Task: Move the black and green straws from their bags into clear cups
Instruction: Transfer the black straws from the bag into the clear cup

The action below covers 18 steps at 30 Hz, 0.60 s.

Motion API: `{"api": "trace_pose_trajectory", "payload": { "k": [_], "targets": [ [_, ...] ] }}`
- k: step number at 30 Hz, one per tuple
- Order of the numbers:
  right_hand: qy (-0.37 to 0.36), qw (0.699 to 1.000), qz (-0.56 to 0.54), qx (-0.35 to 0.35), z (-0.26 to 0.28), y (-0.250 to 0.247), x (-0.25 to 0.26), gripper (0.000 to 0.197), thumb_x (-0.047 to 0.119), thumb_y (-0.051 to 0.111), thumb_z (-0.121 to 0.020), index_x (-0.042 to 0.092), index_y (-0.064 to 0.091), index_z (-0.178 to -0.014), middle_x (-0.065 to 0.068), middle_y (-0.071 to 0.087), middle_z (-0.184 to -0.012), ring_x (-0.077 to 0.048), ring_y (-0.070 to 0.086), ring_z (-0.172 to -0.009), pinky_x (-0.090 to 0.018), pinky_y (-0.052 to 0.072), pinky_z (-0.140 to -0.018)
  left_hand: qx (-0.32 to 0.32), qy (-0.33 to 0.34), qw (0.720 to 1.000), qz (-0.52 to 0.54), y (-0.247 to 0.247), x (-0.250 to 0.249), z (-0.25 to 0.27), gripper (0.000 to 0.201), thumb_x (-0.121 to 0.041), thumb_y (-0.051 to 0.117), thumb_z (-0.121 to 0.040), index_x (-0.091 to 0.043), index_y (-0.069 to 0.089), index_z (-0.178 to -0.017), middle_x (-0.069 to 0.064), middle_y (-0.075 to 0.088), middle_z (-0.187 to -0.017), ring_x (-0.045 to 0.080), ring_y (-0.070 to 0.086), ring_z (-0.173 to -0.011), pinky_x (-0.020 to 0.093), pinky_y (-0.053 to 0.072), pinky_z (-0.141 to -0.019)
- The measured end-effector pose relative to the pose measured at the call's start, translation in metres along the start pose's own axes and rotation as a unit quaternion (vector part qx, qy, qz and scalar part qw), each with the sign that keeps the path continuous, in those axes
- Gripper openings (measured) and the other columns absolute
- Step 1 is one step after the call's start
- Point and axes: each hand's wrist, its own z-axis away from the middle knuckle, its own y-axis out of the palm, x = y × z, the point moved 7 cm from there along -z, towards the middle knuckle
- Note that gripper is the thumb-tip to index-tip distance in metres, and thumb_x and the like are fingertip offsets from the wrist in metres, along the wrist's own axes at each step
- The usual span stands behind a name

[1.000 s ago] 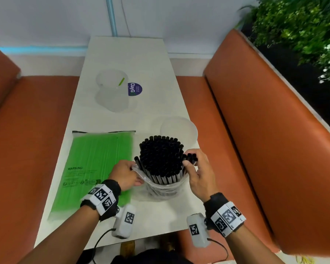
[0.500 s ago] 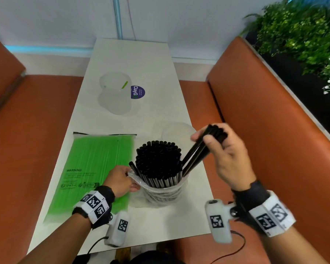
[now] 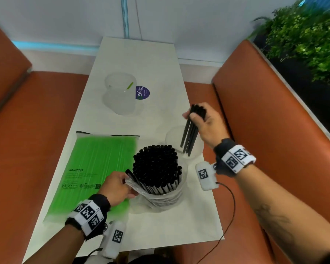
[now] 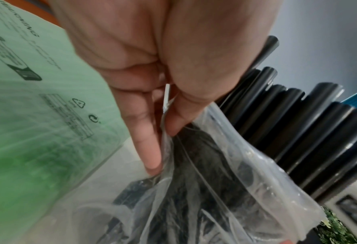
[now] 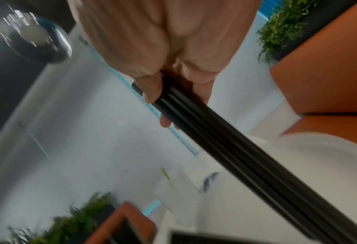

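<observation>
Lifting a small bunch of black straws clear of the bag, the right hand now carries them over the near clear cup, fingers curled tight around their upper ends; half a second ago their lower ends were still in among the main bundle. That suggests the pull-out is done and only the lowering into the cup is left for this batch. The left hand keeps pinching the rim of the clear bag between thumb and fingers, holding it upright with most black straws still inside. The green straws' bag lies flat and unopened on the table, just beside the left hand; a far clear cup shows one green straw. The near cup stands close to the table's right edge, beside the orange bench, so a careless lowering could tip it off. Open table lies beyond, between the two cups.
</observation>
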Motion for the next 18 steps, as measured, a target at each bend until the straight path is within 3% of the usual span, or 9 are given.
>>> {"api": "trace_pose_trajectory", "payload": {
  "k": [5,9,14,18],
  "targets": [
    [0.084,0.981,0.108,0.136,0.007,0.041,-0.062,0.016,0.014,0.057,-0.097,0.004,0.058,-0.11,-0.008,0.071,-0.108,-0.031,0.065,-0.1,-0.04,0.051,-0.088,0.0,-0.003,1.0,0.01,0.0,0.0,0.001,0.018,0.015,0.054,-0.086,0.007,0.07,-0.09,0.017,0.075,-0.09,0.027,0.074,-0.08,0.044,0.06,-0.08],
    [0.102,0.957,0.174,0.21,0.014,0.051,-0.09,0.026,0.012,0.062,-0.093,0.012,0.058,-0.119,-0.004,0.066,-0.116,-0.021,0.061,-0.11,-0.032,0.048,-0.094,0.006,-0.003,1.0,0.004,0.0,0.001,0.002,0.016,0.013,0.055,-0.087,0.007,0.069,-0.089,0.016,0.075,-0.09,0.025,0.074,-0.081,0.041,0.06,-0.08],
    [0.096,0.94,0.207,0.254,0.005,0.063,-0.094,0.042,0.004,0.064,-0.088,0.016,0.057,-0.128,0.0,0.061,-0.131,-0.017,0.054,-0.123,-0.029,0.041,-0.103,0.009,-0.004,1.0,-0.004,0.0,0.001,0.002,0.016,0.014,0.054,-0.087,0.008,0.068,-0.09,0.017,0.075,-0.092,0.025,0.074,-0.082,0.041,0.06,-0.08],
    [0.09,0.924,0.256,0.27,-0.002,0.078,-0.095,0.028,0.009,0.064,-0.087,0.009,0.06,-0.115,-0.01,0.066,-0.117,-0.029,0.059,-0.112,-0.04,0.048,-0.096,0.015,-0.011,1.0,0.007,0.001,0.003,0.003,0.019,0.016,0.052,-0.087,0.008,0.068,-0.092,0.018,0.074,-0.094,0.028,0.074,-0.085,0.045,0.059,-0.084]
  ]
}}
